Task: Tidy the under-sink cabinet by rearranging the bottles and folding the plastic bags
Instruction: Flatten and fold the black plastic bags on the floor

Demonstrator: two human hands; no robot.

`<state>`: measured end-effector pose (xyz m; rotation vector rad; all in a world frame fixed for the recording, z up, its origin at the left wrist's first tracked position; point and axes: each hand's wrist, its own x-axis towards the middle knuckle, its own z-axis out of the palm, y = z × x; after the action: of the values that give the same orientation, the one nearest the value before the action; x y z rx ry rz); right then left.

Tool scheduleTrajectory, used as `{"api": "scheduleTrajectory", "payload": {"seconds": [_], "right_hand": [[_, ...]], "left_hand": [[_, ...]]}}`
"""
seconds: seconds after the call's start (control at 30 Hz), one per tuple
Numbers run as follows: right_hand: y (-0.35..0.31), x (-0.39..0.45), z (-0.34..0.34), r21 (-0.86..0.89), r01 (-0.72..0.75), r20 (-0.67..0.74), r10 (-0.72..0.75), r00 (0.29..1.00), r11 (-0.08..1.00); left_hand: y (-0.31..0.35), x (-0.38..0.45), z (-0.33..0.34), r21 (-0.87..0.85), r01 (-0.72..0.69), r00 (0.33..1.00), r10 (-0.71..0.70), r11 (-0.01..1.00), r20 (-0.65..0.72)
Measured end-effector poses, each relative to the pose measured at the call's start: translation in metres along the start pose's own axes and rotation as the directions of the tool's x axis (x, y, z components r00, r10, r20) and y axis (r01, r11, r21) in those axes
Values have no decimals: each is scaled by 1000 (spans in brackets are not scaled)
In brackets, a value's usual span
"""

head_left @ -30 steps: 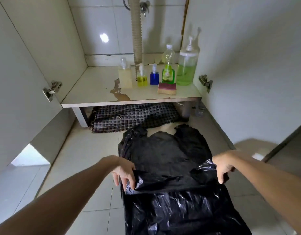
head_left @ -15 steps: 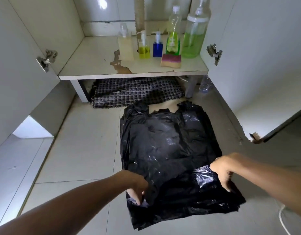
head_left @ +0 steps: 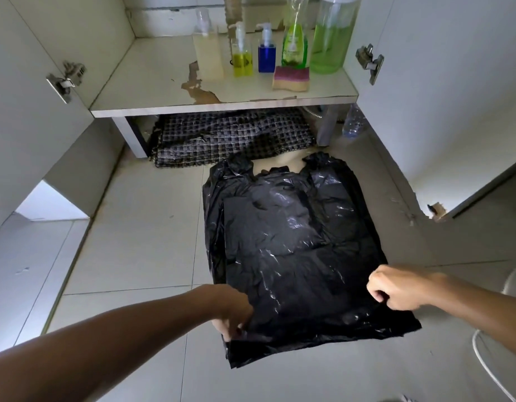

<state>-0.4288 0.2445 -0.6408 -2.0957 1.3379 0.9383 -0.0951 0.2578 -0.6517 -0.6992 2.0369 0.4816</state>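
Black plastic bag (head_left: 291, 250) flat on tiled floor (head_left: 140, 227), long axis running away from the hands, handles toward cabinet shelf (head_left: 152, 82); left hand (head_left: 232, 313) pinches near-left corner; right hand (head_left: 400, 287) pinches right edge.

Dim overall, with soft daylight on the white cabinet doors (head_left: 442, 91) and a bright patch on the floor (head_left: 47, 203) at the left. Small white glints scattered over the black plastic bag (head_left: 285, 245). Deep shadow beneath the shelf (head_left: 222, 107), over the checked cloth (head_left: 233, 137). Strong wide-angle bending at the edges, forearms stretched. Fairly sharp in the middle; slightly soft around the left hand (head_left: 232, 313).
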Motion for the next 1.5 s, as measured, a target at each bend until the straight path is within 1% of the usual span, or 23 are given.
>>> {"api": "scheduleTrajectory", "payload": {"seconds": [0.07, 0.1, 0.13, 0.2, 0.27, 0.3, 0.33, 0.4, 0.47, 0.57, 0.67, 0.77, 0.93, 1.0, 1.03, 1.07, 1.13, 1.17, 1.2, 1.3, 1.37, 1.43, 1.5], "right_hand": [[-15, -6, 2, 64, -28, 55, 24, 998, 998], [-23, -10, 0, 41, -22, 81, 19, 997, 999], [-29, -13, -1, 6, -5, 93, 5, 996, 1000], [-46, -24, 2, -29, 55, 39, -54, 998, 998], [-59, -27, 19, -107, 105, -155, -120, 981, 989], [-61, -24, 30, -182, 122, -263, -168, 950, 976], [-63, -19, 42, -227, 103, -272, -164, 948, 969], [-64, -8, 61, -226, 57, -193, -102, 976, 972], [-61, 8, 76, -222, -25, -238, -29, 971, 975], [-59, 25, 86, -254, -42, -337, -48, 940, 966], [-65, 29, 75, -279, -79, -395, -39, 918, 957], [-66, 32, 59, -221, -40, -346, -40, 937, 975], [-46, 35, 17, 82, -32, -187, 47, 981, 996], [-39, 33, -9, 143, -40, -121, 58, 991, 989], [-36, 33, -25, 168, -45, -94, 61, 994, 985], [-33, 33, -40, 194, -45, -85, 63, 994, 980], [-25, 34, -71, 233, -61, -65, 78, 995, 971], [-22, 33, -86, 230, -67, -44, 79, 996, 971], [-20, 33, -100, 219, -74, -21, 80, 997, 973], [-23, 28, -127, 198, -94, 20, 91, 996, 976], [-32, 26, -123, 142, -94, -14, 97, 995, 985], [-43, 34, -94, 50, -66, -102, 71, 992, 997], [-52, 46, -48, 0, -42, -228, 41, 973, 999]], "left_hand": [[5, 3, 3, -42, 20, 995, -16, 999, 99], [7, 1, 4, -60, 41, 993, -34, 997, 114], [8, -1, 4, -65, 65, 994, -59, 996, 91], [12, -5, 6, -31, 92, 995, -93, 995, -47], [23, -5, 13, -51, 61, 978, -70, 997, -196], [31, -3, 18, -85, 31, 970, -50, 996, -239], [40, 0, 23, -118, 6, 966, -36, 993, -256], [53, 11, 38, -138, 10, 965, -45, 990, -257], [54, 23, 55, -98, 61, 952, -88, 993, -293], [47, 33, 67, -75, 111, 917, -131, 991, -377], [45, 35, 63, -89, 110, 898, -137, 990, -418], [44, 36, 54, -128, 123, 881, -168, 984, -442], [14, 32, 29, -335, 116, 901, -241, 935, -362], [-11, 21, 7, -462, 75, 941, -217, 884, -261], [-26, 11, -7, -565, 65, 965, -195, 823, -173], [-42, -1, -21, -683, 53, 984, -154, 729, -88], [-75, -30, -47, -877, 54, 997, -81, 478, 17], [-91, -43, -58, -927, 47, 997, -72, 373, 22], [-106, -52, -67, -951, 15, 997, -78, 309, -10], [-131, -49, -82, -958, -155, 971, -141, 242, -192], [-128, -28, -80, -931, -195, 953, -166, 308, -255], [-112, -4, -67, -867, -161, 961, -125, 472, -247], [-91, 15, -49, -716, -121, 969, -76, 687, -236]]}}
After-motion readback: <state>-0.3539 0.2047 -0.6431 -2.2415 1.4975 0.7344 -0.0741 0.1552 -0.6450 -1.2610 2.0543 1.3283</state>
